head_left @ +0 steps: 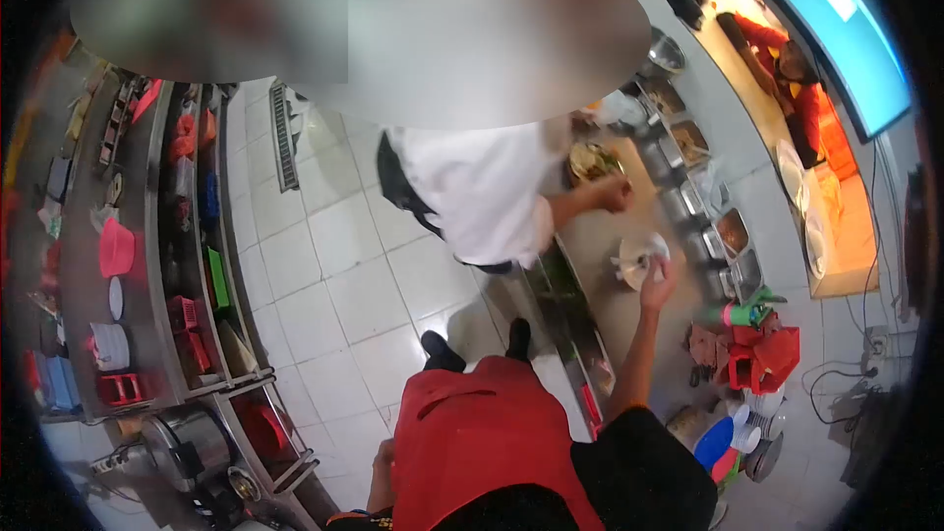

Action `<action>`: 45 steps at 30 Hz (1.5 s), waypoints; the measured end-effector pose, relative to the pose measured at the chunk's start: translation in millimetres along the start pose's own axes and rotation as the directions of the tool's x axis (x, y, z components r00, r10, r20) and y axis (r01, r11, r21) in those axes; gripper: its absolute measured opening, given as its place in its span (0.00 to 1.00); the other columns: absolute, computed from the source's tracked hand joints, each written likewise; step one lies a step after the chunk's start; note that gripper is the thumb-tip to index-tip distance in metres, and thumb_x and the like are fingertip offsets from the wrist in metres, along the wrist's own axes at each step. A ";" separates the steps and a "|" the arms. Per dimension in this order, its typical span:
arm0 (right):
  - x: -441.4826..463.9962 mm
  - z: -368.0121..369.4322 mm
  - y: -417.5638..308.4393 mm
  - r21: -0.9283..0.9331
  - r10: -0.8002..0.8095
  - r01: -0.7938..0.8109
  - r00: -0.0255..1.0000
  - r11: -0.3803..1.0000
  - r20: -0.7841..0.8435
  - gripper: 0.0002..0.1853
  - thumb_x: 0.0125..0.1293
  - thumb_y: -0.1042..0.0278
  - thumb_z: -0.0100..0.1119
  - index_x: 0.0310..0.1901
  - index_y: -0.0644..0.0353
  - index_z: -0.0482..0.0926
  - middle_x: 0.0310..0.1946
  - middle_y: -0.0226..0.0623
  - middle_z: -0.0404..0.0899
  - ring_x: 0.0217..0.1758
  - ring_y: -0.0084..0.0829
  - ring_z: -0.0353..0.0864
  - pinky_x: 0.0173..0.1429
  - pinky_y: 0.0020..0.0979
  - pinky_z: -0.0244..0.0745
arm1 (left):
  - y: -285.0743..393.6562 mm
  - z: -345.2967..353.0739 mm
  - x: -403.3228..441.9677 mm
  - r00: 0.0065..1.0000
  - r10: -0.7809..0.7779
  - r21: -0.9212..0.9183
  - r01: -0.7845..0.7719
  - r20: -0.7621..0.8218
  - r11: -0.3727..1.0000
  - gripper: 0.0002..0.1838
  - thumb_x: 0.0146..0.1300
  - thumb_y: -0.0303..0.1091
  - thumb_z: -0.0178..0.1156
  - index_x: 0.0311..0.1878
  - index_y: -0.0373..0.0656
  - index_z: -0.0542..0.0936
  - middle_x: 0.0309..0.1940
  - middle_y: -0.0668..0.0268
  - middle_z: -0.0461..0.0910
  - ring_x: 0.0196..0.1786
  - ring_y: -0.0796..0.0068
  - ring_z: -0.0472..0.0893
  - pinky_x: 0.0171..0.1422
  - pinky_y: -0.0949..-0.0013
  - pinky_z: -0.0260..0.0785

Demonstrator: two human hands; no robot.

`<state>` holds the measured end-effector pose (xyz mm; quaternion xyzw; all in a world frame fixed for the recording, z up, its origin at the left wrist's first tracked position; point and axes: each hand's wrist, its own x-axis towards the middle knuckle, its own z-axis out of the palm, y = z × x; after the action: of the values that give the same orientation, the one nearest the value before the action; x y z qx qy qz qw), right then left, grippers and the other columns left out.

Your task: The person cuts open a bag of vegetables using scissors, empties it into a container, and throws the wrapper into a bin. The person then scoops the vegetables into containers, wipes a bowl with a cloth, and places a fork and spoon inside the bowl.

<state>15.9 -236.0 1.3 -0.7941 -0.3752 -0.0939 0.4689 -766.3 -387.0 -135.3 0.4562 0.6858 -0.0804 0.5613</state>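
My right hand (657, 285) reaches over the steel counter (612, 236), its fingers closed on a thin white tissue-like piece (659, 248). That piece lies against the rim of a small white bowl (631, 264), which has something dark in its middle; blur hides what it is. Low at my side hangs my left hand (383, 457), partly covered by my red apron (492, 433). Its fingers do not show clearly. Beyond the bowl sits a plate of food (595, 163) with green bits, next to a co-worker's hand (616, 195).
A co-worker in a white shirt (477, 182) stands close ahead. Steel food pans (730, 232) line the counter's far side. Red baskets (762, 359) and stacked plates (762, 428) are at the right. Metal shelves (162, 236) run along the left above white floor tiles (344, 236).
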 end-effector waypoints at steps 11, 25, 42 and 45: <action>-158.5 104.1 -276.8 0.232 -0.252 -0.258 -0.049 0.938 0.966 0.16 0.68 0.56 0.62 0.40 0.62 0.85 0.33 0.37 0.86 0.32 0.25 0.82 0.39 0.30 0.77 | 108.9 -186.2 239.2 0.909 0.385 0.457 -0.277 -0.161 0.845 0.25 0.67 0.51 0.50 0.39 0.37 0.83 0.43 0.43 0.82 0.50 0.44 0.81 0.58 0.48 0.70; -136.3 493.4 -483.6 0.594 -0.574 -0.060 -0.352 0.802 0.740 0.11 0.61 0.62 0.63 0.33 0.62 0.86 0.31 0.43 0.86 0.36 0.41 0.84 0.43 0.39 0.78 | 324.1 -370.4 378.2 0.830 0.475 0.098 -0.468 -0.292 0.878 0.18 0.71 0.43 0.55 0.49 0.38 0.82 0.39 0.61 0.86 0.37 0.71 0.84 0.40 0.67 0.77; 24.1 869.4 -545.1 0.285 -0.188 0.242 -0.358 0.927 0.915 0.28 0.57 0.37 0.63 0.36 0.60 0.86 0.34 0.44 0.86 0.38 0.46 0.84 0.43 0.43 0.78 | 330.1 -576.2 447.3 0.999 -0.007 -0.062 0.004 -0.040 0.998 0.09 0.62 0.38 0.60 0.40 0.45 0.81 0.33 0.63 0.84 0.34 0.64 0.84 0.32 0.61 0.77; 22.9 882.7 -477.8 0.170 -0.027 0.372 -0.359 0.913 0.933 0.28 0.58 0.39 0.63 0.33 0.63 0.85 0.31 0.43 0.86 0.35 0.44 0.84 0.40 0.45 0.78 | 379.4 -635.2 528.3 0.995 0.103 0.118 -0.103 0.000 0.988 0.08 0.61 0.38 0.60 0.38 0.45 0.82 0.31 0.64 0.84 0.34 0.66 0.84 0.32 0.61 0.77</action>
<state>-473.8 628.3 -144.0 -0.4998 -0.7182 0.4625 -0.1431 -912.6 507.8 -201.7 0.5236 0.6570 -0.0904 0.5348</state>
